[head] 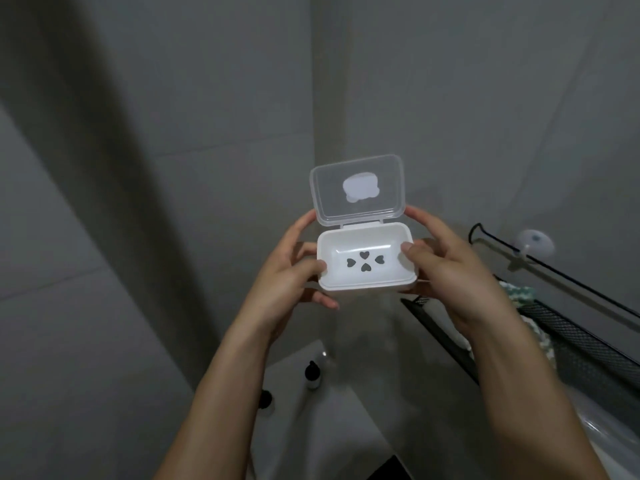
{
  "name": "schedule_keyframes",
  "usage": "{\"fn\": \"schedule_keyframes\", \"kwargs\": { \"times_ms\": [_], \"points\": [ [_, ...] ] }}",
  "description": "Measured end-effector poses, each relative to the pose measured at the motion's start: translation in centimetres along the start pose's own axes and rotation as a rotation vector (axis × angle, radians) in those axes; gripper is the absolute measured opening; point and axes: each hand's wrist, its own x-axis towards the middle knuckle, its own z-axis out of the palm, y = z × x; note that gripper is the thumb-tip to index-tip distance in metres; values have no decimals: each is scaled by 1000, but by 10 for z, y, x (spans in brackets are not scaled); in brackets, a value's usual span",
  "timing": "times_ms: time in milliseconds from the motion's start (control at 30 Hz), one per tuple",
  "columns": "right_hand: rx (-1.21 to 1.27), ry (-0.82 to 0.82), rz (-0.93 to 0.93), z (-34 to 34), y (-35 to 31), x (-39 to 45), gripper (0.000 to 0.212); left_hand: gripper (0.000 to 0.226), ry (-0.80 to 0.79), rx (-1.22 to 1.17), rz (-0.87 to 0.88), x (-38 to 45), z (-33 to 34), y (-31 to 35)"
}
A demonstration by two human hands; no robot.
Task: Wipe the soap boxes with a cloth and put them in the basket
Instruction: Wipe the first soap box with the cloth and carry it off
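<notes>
Grey tiled walls meet in a corner behind the hands. One white soap box (367,261) is held up in mid-air, its one clear hinged lid (358,188) standing open, with four heart-shaped holes in its floor. The left hand (287,271) and the right hand (446,268) each grip one end, thumbs on the rim. One black mesh basket (581,344) at the right holds a patterned cloth (523,294).

Walls: large grey tiles (467,98) meeting in a corner straight ahead.
Light: dim and even, no window in view.
Ledge: pale surface (339,403) low in view, carrying two small dark-capped bottles (313,374).
Right wall: white suction hook (533,242).
</notes>
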Motion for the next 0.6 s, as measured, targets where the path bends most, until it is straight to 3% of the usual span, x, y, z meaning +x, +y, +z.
{"fn": "schedule_keyframes", "kwargs": {
  "times_ms": [600],
  "points": [
    [36, -559, -6, 150, 11, -55, 50, 68, 622, 48, 37, -195, -89, 6]
  ]
}}
